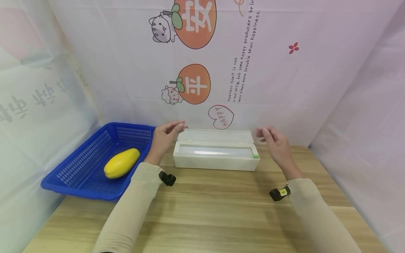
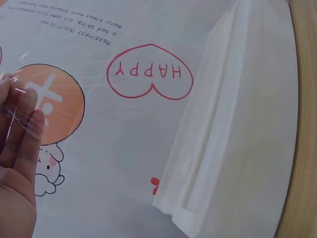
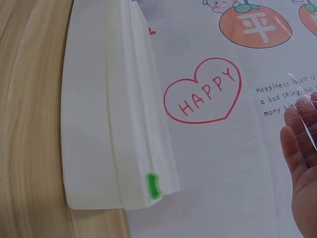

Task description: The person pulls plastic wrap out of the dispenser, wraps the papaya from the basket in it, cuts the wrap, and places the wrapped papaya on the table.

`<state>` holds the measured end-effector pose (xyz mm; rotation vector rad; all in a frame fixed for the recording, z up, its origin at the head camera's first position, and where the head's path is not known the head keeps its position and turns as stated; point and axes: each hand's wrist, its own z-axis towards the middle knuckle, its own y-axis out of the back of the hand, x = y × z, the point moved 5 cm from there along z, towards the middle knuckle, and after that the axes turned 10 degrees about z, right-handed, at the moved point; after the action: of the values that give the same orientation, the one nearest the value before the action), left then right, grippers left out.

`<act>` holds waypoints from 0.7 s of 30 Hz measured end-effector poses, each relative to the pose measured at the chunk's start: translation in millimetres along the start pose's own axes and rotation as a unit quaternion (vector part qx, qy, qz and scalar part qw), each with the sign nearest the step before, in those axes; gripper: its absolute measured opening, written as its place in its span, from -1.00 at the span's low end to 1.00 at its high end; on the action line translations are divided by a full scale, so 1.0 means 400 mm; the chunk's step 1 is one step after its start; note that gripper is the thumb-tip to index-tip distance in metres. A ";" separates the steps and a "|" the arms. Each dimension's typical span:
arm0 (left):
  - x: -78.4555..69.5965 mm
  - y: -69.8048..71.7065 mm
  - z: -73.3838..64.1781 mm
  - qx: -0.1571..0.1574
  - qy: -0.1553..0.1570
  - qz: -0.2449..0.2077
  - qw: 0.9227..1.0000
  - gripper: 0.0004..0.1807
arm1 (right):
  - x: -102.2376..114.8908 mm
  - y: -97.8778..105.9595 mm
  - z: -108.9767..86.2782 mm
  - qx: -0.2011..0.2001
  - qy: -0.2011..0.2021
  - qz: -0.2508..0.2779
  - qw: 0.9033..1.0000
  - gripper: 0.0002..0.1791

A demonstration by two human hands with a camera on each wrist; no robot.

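Note:
A white cling film dispenser (image 1: 216, 163) stands on the table with its lid raised and a roll inside. At its left end my left hand (image 1: 162, 140) pinches clear cling film (image 2: 24, 106) between thumb and fingers. My right hand (image 1: 278, 147) is up beyond the right end, and its fingertips pinch the cling film (image 3: 308, 124) too. The film between the hands is nearly invisible in the head view. A green slider (image 3: 154, 186) sits at the dispenser's right end. Both hands are apart from the box.
To the left, a blue plastic basket (image 1: 85, 191) holds a yellow papaya-like fruit (image 1: 121, 163). A printed white sheet (image 1: 269, 88) hangs close behind the dispenser, with more sheeting on both sides. The wooden table (image 1: 215, 211) extends in front.

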<state>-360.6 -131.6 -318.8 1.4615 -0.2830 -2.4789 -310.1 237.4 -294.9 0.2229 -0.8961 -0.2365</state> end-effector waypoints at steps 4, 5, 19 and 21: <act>-0.016 0.001 0.006 -0.003 -0.003 -0.005 1.000 -0.55 | 0.010 0.006 0.007 -0.005 0.007 -0.002 1.000 -0.63; -0.020 0.002 0.007 -0.005 -0.002 -0.004 1.000 -0.55 | 0.014 0.008 0.009 -0.006 0.011 0.000 1.000 -0.64; -0.073 0.021 0.027 -0.022 -0.010 0.005 1.000 -0.62 | 0.072 0.016 0.032 -0.024 0.033 -0.003 0.999 -0.63; -0.080 0.023 0.030 -0.024 -0.013 0.006 1.000 -0.64 | 0.081 0.018 0.034 -0.026 0.034 -0.006 0.999 -0.63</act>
<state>-355.2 -129.9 -283.8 1.4063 -0.2348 -2.4780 -300.7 233.5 -260.6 0.1872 -0.8197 -0.2609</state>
